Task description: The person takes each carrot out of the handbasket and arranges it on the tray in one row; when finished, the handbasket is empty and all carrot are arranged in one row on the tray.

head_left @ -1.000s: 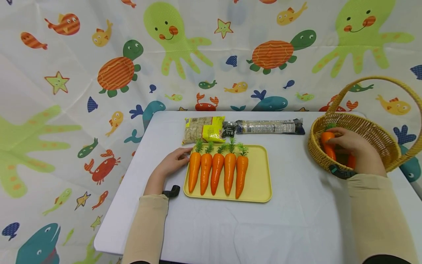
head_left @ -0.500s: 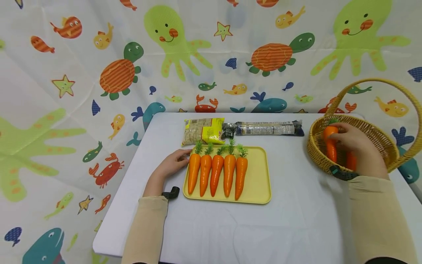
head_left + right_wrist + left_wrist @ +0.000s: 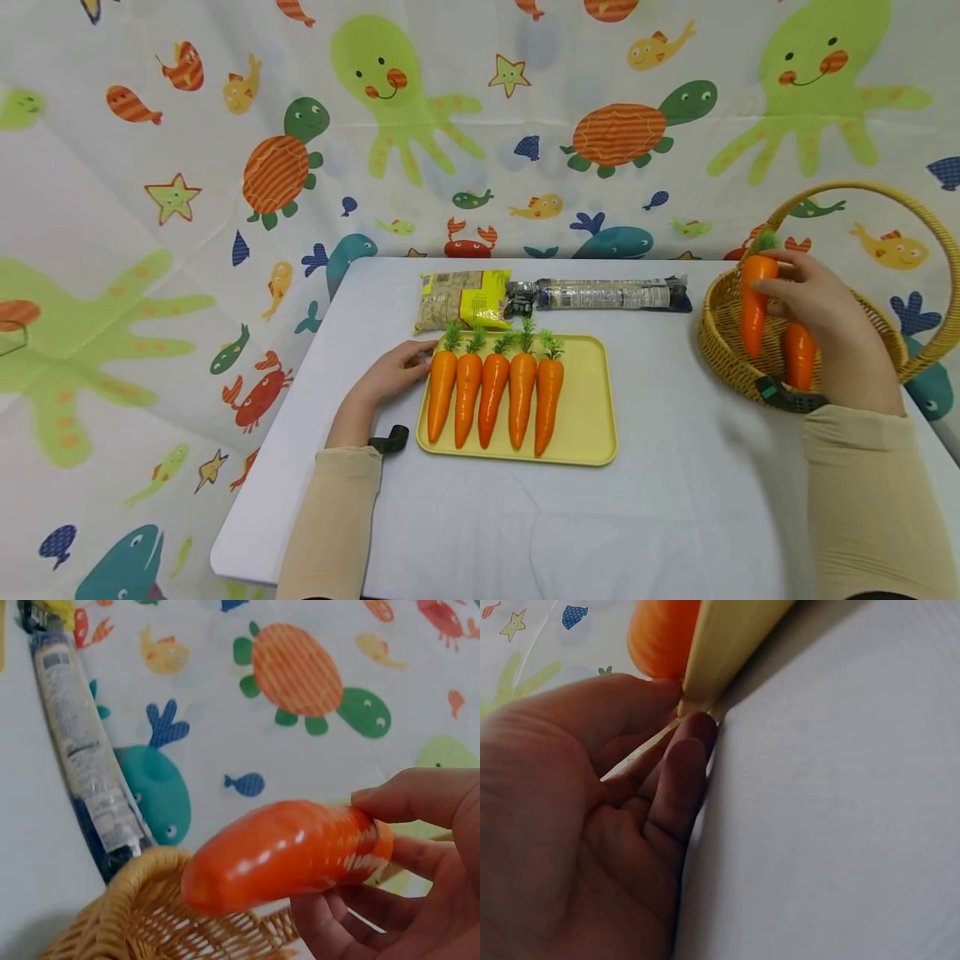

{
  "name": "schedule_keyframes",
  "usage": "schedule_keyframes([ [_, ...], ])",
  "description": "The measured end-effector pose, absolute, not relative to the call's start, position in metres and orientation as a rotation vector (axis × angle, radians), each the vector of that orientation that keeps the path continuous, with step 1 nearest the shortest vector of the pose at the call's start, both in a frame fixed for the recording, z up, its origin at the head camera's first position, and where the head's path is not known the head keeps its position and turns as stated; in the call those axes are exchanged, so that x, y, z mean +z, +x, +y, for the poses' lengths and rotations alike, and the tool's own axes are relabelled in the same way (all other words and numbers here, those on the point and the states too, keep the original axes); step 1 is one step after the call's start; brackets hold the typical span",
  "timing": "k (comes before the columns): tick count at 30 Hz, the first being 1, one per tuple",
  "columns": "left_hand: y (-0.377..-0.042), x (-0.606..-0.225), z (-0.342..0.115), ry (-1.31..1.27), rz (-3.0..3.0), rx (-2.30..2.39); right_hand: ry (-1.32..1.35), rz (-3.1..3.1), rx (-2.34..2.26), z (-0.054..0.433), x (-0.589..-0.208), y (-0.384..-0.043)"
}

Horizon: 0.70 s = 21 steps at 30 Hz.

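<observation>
My right hand point(image 3: 810, 296) holds an orange carrot point(image 3: 755, 304) with a green top between thumb and fingers, raised at the left rim of the wicker basket point(image 3: 723, 367). In the right wrist view the carrot point(image 3: 285, 859) points its narrow end left, over the basket. Another carrot point(image 3: 799, 354) lies inside the basket. My left hand point(image 3: 393, 369) is at the left edge of the yellow tray point(image 3: 588, 408); in the left wrist view, its thumb and fingers pinch the tray's edge point(image 3: 712, 652). Several carrots point(image 3: 493, 400) lie side by side on the tray, tops away from me.
Behind the tray lie a yellow bag of pale food point(image 3: 461, 300) and a long dark packet point(image 3: 611, 294). The basket's tall handle point(image 3: 892, 193) arches over its opening. A patterned sea-animal cloth point(image 3: 450, 142) hangs behind the white table point(image 3: 465, 525).
My right hand has lifted the carrot up from inside the basket, so the other carrot in there shows more. The left hand and tray stay in place.
</observation>
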<state>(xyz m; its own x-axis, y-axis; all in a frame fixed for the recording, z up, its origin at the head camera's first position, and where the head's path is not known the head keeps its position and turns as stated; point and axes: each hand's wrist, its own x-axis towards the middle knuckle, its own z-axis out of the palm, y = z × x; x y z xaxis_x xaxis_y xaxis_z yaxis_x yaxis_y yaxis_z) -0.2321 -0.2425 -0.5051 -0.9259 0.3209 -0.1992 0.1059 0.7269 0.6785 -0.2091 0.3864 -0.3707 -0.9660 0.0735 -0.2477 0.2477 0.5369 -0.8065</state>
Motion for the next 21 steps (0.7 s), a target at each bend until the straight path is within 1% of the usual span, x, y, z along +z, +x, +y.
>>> schedule_keyframes([
  [11, -0.23, -0.502, -0.242, 0.333, 2.624, 1.011, 0.166, 2.563, -1.496, 0.348, -0.367, -0.203],
  [21, -0.23, -0.502, -0.242, 0.328, 2.621, 1.011, 0.074, 2.538, -1.438, 0.295, -0.37, -0.185],
])
